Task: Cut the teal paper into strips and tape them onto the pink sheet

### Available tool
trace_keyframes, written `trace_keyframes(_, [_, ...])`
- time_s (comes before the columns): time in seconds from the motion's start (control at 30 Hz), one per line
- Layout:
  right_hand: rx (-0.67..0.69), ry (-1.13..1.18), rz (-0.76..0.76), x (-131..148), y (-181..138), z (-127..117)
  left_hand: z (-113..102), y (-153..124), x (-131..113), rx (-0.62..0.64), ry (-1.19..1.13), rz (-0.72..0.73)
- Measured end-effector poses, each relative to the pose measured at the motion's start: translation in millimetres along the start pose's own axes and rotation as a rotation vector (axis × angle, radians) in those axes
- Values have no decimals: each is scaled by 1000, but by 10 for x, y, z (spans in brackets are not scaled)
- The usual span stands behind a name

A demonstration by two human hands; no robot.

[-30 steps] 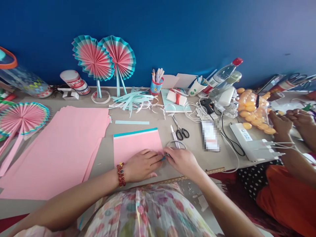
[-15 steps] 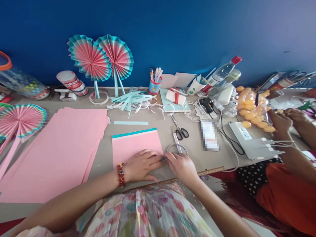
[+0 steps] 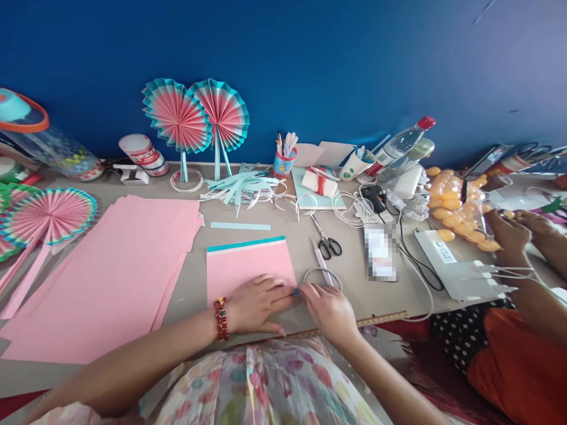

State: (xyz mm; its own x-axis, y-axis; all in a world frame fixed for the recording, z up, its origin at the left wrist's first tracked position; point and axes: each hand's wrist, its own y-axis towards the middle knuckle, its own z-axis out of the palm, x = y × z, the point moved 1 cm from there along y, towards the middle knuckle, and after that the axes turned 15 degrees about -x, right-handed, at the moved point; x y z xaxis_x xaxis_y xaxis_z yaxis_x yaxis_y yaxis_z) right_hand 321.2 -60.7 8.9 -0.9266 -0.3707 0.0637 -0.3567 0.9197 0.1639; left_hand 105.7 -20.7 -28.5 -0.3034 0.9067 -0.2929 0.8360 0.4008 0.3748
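A pink paper sheet (image 3: 250, 267) with a teal and white band along its far edge lies in front of me. My left hand (image 3: 261, 304) rests flat across its near part, fingers stretched out. At the sheet's near right corner, my right hand (image 3: 325, 310) has its fingers pinched together, with a bit of blue showing at the tips. My hands hide the sheet's near edge. Just beyond my right hand lie a grey ring of tape (image 3: 339, 276), a pale utility knife (image 3: 322, 265) and black-handled scissors (image 3: 330, 247).
A pink paper stack (image 3: 119, 277) lies left. Folded paper fans (image 3: 179, 118), cut strips (image 3: 241, 184) and a pen cup (image 3: 283, 162) stand or lie along the wall. A phone (image 3: 380, 251) and power strip (image 3: 447, 260) lie right, where a co-worker's hands (image 3: 509, 230) hold something unclear.
The whole view has shifted slightly, so things sit a little lower and further right. Both my hands keep nearly the same place on the pink sheet.
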Motion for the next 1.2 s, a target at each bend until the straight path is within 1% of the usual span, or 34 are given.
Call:
trace_keyframes(0.33, [-25,-28,19,8,-18,13,-22,8,-14,-17,-5,-12])
trace_keyframes(0.47, [-44,0,38,-51,-77,-14,-15,0,-19,-21,3,-17])
trace_keyframes(0.6, [-162,98,91,-170,-124,-128,1,-20,-15,-13,-1,11])
trace_keyframes(0.7, [-253,181,103,-216,-66,-212,1,-33,-3,-13,6,44])
trace_keyframes(0.83, [-357,219,97,-279,182,-258,-48,-21,6,-19,36,70])
trace_keyframes(1.0, [-424,199,37,-463,697,-251,-149,29,-20,3,35,71])
trace_keyframes(1.1, [-426,96,-18,-566,1074,-163,-194,52,-25,-4,-4,65])
trace_keyframes(1.13, [-413,47,-34,-592,1200,-113,-212,57,-20,-12,-30,59])
trace_keyframes(1.2, [-402,27,-52,-633,1428,8,-263,59,7,-41,-91,20])
